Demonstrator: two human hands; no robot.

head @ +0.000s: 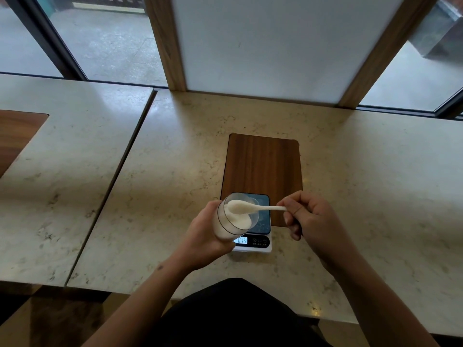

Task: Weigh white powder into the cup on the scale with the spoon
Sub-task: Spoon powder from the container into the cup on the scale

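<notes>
My left hand [203, 236] grips a clear cup of white powder [231, 221], tilted toward the right above the left part of the scale [258, 236]. My right hand [310, 216] pinches the handle of a white spoon [253, 208]. The spoon's bowl, heaped with powder, sits at the mouth of the tilted cup. On the scale's dark platform stands a second clear cup [260, 216], faint and partly hidden behind the held cup and spoon. The lit display [241, 240] shows digits I cannot read for certain.
The scale rests on the near end of a dark wooden inlay [263, 164] in the marble table [363, 184]. A seam [117, 176] separates a second table on the left. A wood-framed white panel [263, 46] and windows stand behind.
</notes>
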